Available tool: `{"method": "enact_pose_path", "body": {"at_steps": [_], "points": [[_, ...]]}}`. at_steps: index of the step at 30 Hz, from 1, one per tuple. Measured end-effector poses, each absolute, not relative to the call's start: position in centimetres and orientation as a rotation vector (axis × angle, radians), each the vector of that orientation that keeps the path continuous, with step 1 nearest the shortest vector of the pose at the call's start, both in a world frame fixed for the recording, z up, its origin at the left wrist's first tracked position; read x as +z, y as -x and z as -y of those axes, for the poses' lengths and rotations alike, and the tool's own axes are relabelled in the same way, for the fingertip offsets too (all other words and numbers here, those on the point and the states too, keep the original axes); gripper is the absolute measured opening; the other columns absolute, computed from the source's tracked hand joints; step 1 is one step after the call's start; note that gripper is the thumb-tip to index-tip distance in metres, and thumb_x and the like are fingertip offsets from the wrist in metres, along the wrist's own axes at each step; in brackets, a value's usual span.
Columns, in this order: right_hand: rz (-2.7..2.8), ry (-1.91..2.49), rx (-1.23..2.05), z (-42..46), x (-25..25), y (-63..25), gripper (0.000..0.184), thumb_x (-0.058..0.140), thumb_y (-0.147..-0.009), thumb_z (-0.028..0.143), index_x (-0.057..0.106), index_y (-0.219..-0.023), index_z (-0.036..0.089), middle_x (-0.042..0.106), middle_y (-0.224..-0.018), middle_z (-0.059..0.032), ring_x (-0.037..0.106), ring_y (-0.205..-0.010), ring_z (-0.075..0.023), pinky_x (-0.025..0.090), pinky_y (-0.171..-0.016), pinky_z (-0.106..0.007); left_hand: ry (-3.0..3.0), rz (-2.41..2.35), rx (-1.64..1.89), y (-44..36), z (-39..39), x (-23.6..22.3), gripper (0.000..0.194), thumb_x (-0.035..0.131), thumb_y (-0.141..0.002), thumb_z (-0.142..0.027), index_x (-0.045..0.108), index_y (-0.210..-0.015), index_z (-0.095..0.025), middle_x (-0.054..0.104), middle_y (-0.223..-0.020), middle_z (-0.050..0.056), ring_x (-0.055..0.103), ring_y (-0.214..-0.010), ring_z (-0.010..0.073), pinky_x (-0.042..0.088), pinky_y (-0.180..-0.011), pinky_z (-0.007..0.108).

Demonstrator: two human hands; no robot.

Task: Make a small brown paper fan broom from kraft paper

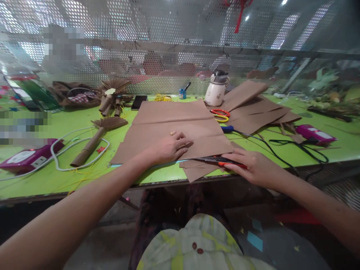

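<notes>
Your right hand [255,167], gripping orange-handled, dark-bladed scissors [209,159], could snag the creased brown paper sheet [174,112] if your loosely curled, resting left hand [171,147] slips.

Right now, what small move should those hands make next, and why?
Perhaps the right hand should ease the scissors slightly along the brown paper's near edge: the blades lie there, and the left hand rests on the sheet, likely steadying it.

Brown paper [168,112] on a lime-green table [157,174], purple boxes [316,134] right and left, checked cloth [84,97] far left, blue pot [182,93] far!
</notes>
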State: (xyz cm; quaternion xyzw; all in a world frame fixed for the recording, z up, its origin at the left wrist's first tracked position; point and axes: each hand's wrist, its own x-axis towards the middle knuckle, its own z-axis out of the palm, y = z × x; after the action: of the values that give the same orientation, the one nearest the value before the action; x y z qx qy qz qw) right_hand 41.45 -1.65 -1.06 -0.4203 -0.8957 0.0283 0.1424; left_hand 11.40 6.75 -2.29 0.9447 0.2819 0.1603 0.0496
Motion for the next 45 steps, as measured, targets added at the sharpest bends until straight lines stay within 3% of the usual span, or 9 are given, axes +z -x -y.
{"method": "enact_pose_path", "body": {"at_steps": [12, 31, 35, 39, 41, 45], "points": [[2.587, 1.204, 0.075, 1.2, -0.8, -37.6, 0.033, 0.043, -0.093, 0.037, 0.064, -0.111, 0.019, 0.065, -0.096, -0.0094, 0.062, -0.078, -0.0191, 0.047, -0.07, -0.031, -2.877, -0.88, 0.457, -11.6, -6.5, -1.8, 0.046, 0.024, -0.096, -0.037, 0.047, -0.13, -0.014, 0.052, -0.1, 0.011, 0.048, -0.089, 0.0186, 0.038, -0.086, 0.033], [2.591, 1.224, 0.032, 1.5, -1.1, -35.0, 0.035, 0.041, -0.093, 0.041, 0.064, -0.11, 0.021, 0.066, -0.096, -0.0083, 0.064, -0.076, -0.0194, 0.045, -0.066, -0.03, -2.79, -0.875, 0.454, -11.6, -6.5, -1.5, 0.043, 0.029, -0.096, -0.036, 0.049, -0.127, -0.015, 0.054, -0.102, 0.011, 0.051, -0.092, 0.0191, 0.04, -0.086, 0.034], [2.596, 1.229, 0.004, 1.6, -1.2, -35.0, 0.036, 0.039, -0.093, 0.043, 0.065, -0.109, 0.024, 0.065, -0.095, -0.0079, 0.064, -0.074, -0.0193, 0.045, -0.066, -0.03, -2.647, -0.857, 0.451, -10.6, -7.0, -0.8, 0.035, 0.039, -0.092, -0.033, 0.056, -0.119, -0.017, 0.059, -0.107, 0.009, 0.056, -0.092, 0.0161, 0.044, -0.082, 0.029], [2.573, 1.225, -0.018, 1.7, -1.5, -35.1, 0.034, 0.041, -0.093, 0.043, 0.065, -0.108, 0.024, 0.065, -0.094, -0.0075, 0.064, -0.073, -0.0188, 0.044, -0.064, -0.03, -2.696, -0.803, 0.474, -8.7, -6.4, 0.2, 0.024, 0.05, -0.086, -0.03, 0.068, -0.091, -0.016, 0.063, -0.097, 0.009, 0.059, -0.08, 0.0138, 0.046, -0.07, 0.026], [2.564, 1.229, -0.03, 1.7, -1.6, -35.1, 0.034, 0.042, -0.093, 0.043, 0.065, -0.108, 0.024, 0.065, -0.093, -0.0073, 0.064, -0.07, -0.018, 0.044, -0.062, -0.029, -2.787, -0.705, 0.447, -7.8, -5.8, 0.5, 0.021, 0.051, -0.085, -0.026, 0.069, -0.084, -0.016, 0.064, -0.095, 0.01, 0.059, -0.081, 0.014, 0.046, -0.074, 0.026], [2.567, 1.201, -0.038, 1.6, -1.8, -35.1, 0.035, 0.04, -0.093, 0.044, 0.066, -0.107, 0.024, 0.065, -0.088, -0.0072, 0.063, -0.069, -0.0176, 0.043, -0.06, -0.028, -2.852, -0.739, 0.403, -6.2, -5.1, 0.5, 0.025, 0.047, -0.088, -0.025, 0.071, -0.094, -0.018, 0.065, -0.096, 0.011, 0.059, -0.089, 0.0163, 0.044, -0.084, 0.03]]}}
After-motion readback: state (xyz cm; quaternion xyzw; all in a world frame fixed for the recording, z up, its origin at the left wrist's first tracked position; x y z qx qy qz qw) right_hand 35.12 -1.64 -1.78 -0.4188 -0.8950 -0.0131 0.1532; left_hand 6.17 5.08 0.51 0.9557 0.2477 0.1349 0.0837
